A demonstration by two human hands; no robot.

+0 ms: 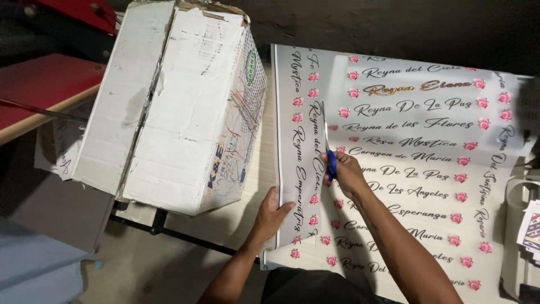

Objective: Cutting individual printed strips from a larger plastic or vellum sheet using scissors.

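Observation:
A large white printed sheet (416,169) with cursive lettering and pink roses lies flat in front of me. My right hand (346,174) grips blue-handled scissors (327,141), whose blades point away from me along a column of roses near the sheet's left side. My left hand (273,214) holds the sheet's left edge, thumb on top of the narrow strip (295,163) left of the blades.
A big white cardboard box (174,107) stands tilted just left of the sheet. A red-topped table (39,90) sits at far left. White objects and a small printed card (529,231) lie at the right edge. A dark wall runs behind.

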